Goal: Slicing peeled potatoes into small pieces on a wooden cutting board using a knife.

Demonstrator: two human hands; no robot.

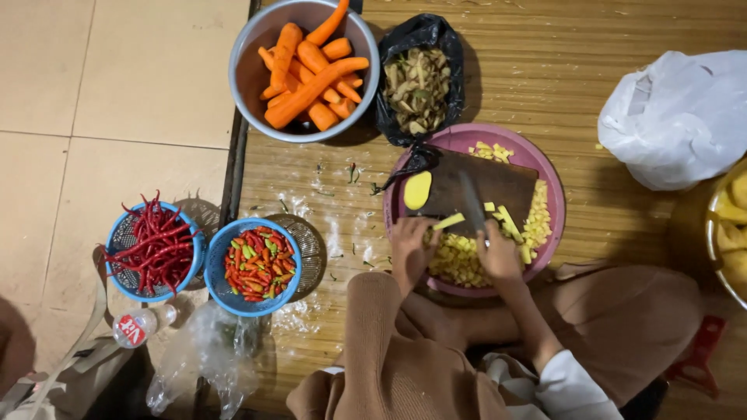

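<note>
My right hand grips a knife whose blade lies across a dark cutting board. That board rests on a pink basin filled with diced yellow potato. My left hand pinches a yellow potato strip at the board's near edge. A peeled potato half lies on the board's left end. A few cut sticks sit beside the blade.
A metal bowl of peeled carrots and a black bag of peelings stand beyond the basin. Two blue baskets hold long red chillies and small mixed chillies. A white plastic bag and a metal bowl are at right.
</note>
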